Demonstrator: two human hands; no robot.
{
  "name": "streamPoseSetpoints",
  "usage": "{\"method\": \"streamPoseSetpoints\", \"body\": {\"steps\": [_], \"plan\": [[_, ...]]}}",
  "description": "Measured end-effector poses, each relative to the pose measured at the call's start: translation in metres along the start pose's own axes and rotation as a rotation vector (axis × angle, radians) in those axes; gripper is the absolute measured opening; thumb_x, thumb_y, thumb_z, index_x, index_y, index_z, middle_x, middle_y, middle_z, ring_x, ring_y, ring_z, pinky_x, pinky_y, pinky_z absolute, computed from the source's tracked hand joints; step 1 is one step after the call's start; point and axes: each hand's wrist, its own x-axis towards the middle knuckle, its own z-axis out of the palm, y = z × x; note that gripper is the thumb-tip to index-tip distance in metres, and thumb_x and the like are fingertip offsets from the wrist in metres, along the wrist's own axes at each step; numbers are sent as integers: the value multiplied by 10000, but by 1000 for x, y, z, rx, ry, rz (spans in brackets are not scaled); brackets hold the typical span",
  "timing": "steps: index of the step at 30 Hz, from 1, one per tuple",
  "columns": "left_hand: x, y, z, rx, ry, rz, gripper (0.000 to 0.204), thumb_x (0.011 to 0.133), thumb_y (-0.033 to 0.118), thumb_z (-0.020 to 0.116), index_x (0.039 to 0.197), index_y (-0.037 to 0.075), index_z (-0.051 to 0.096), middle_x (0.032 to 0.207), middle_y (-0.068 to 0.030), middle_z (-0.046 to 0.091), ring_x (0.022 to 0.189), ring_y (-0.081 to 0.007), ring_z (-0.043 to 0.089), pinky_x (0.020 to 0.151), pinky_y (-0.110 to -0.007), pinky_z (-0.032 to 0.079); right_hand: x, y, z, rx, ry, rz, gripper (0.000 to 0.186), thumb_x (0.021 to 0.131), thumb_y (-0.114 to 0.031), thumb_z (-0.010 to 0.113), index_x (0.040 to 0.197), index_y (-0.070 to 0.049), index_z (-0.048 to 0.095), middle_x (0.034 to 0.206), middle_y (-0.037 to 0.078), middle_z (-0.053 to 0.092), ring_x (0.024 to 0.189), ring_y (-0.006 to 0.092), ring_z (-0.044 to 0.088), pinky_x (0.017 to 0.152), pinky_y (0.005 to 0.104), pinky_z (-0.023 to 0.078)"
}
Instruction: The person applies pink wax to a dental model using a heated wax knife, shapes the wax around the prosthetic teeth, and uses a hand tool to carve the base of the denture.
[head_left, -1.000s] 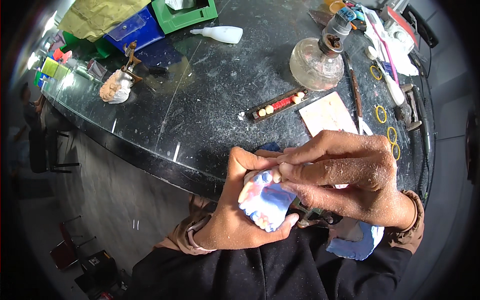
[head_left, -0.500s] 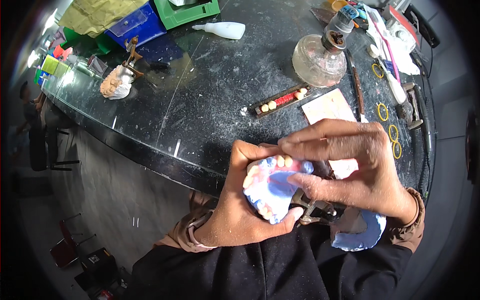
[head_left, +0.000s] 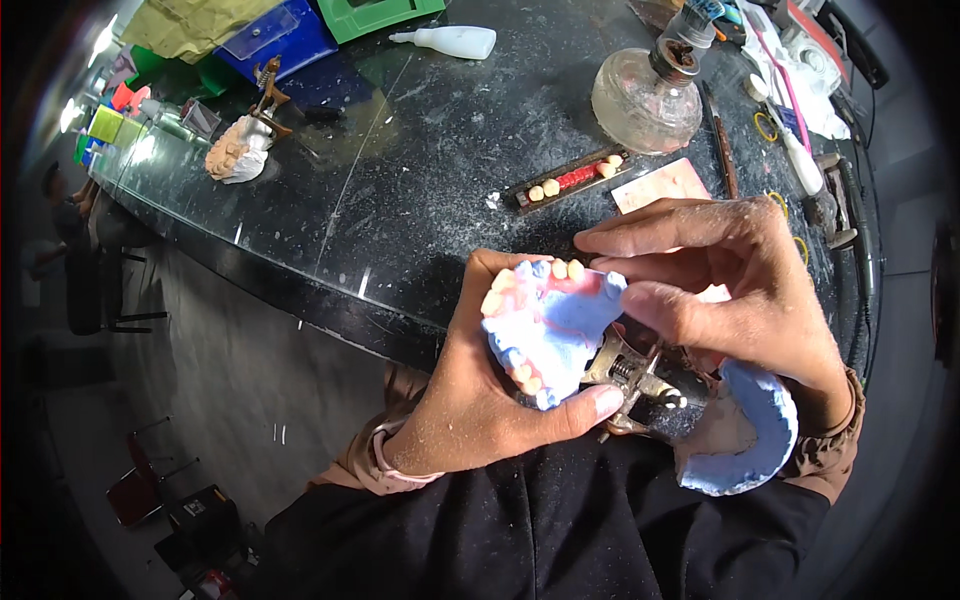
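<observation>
My left hand (head_left: 490, 410) is wrapped round a blue dental cast (head_left: 565, 330), its thumb along the near edge. Pink wax and several cream artificial teeth sit on the cast's ridge, between blue stone teeth. A metal hinged articulator (head_left: 632, 372) joins it to another blue, horseshoe-shaped cast (head_left: 775, 415), which hangs open to the right above my dark clothing. My right hand (head_left: 750, 285) hovers at the cast's right end with thumb and fingers apart. Its thumb tip is beside a blue stone tooth; whether it touches is unclear. Nothing shows between these fingers.
Beyond my hands on the black bench (head_left: 420, 170) lie a strip of teeth on red wax (head_left: 575, 180), a pink wax sheet (head_left: 665, 184), a glass burner (head_left: 645, 105) and a knife (head_left: 724, 155). Another mounted cast (head_left: 238, 150) stands left; a white bottle (head_left: 455, 41) lies at the back.
The cast has risen slightly and tilted, showing more of its palate and the articulator. My right thumb has come off the cast's middle to its right end, and those fingers have spread.
</observation>
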Motion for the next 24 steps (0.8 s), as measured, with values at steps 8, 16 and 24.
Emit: {"method": "streamPoseSetpoints", "body": {"steps": [8,16,24], "plan": [[1,10,-1,-293,72,-170,599,670,16,748,1127,33,361,1118,-91,473,1014,-151,534,859,-296,448,-26,-14,-20,-216,356,-127,493,923,-318,356,963,122,575,987,229,618,880,270,636,803,314,497],[3,11,2,-214,83,-127,611,644,55,782,1118,-6,401,1059,-76,503,988,-120,509,852,-264,423,-86,-23,-22,-208,372,168,1271,328,-867,571,1172,74,444,1063,199,592,998,284,578,876,367,445],[-1,6,1,-138,-35,-127,709,645,77,794,1150,17,300,1113,-91,453,1046,-137,480,894,-293,407,-107,31,16,-365,444,-446,1326,337,-498,873,1324,90,211,1164,166,476,1092,265,493,932,380,405]]}}
